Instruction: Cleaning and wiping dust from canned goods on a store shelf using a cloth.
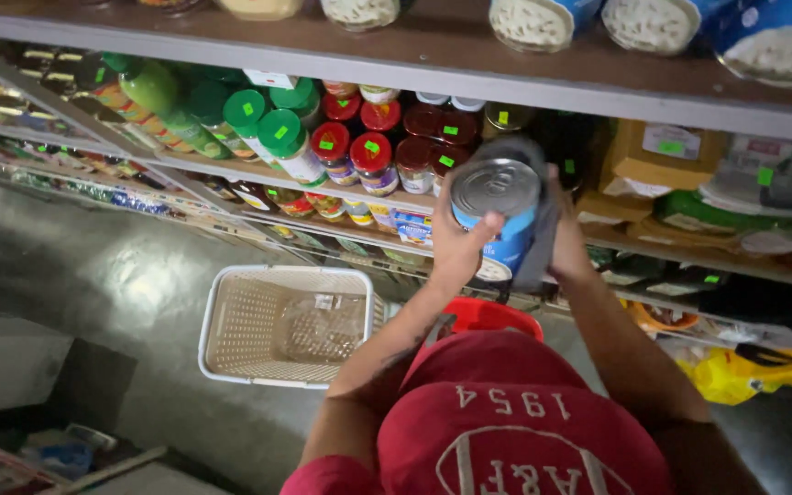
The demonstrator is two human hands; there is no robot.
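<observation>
I see the long shop shelf (543,78) filling the top of my view, and I place everything against it. Below it and left, on the floor, sits a white perforated basket (258,321) with a clear packet inside. On the shelf's middle tier stand green-capped bottles (281,137) and red-lidded jars (373,151), tagged with small green stickers. In front of that tier, my left hand (456,243) wraps the blue tin can (501,215) from the side, tilted so its grey lid faces me. My right hand (566,243) presses a grey cloth (543,220) against the can's far side, likely wiping it.
</observation>
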